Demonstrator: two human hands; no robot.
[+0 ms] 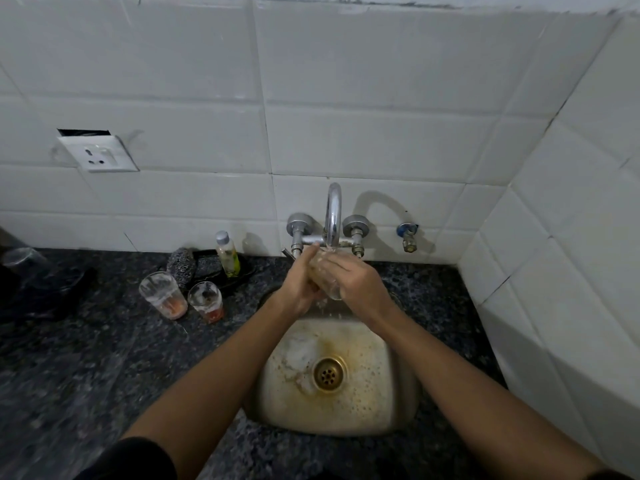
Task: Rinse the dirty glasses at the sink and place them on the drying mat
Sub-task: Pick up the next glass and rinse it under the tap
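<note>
Frame centre: glass (327, 277) under tap (333, 216), long axis tilted; left hand (304, 282) and right hand (356, 282) both wrapped round it.

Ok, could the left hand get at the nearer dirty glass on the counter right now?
Probably not yet: the left hand and right hand both grip the glass under the tap. Once freed, the path to the dirty glass looks open.

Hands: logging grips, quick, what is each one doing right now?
Left hand: holds the glass under the tap.
Right hand: grips the same glass.
</note>
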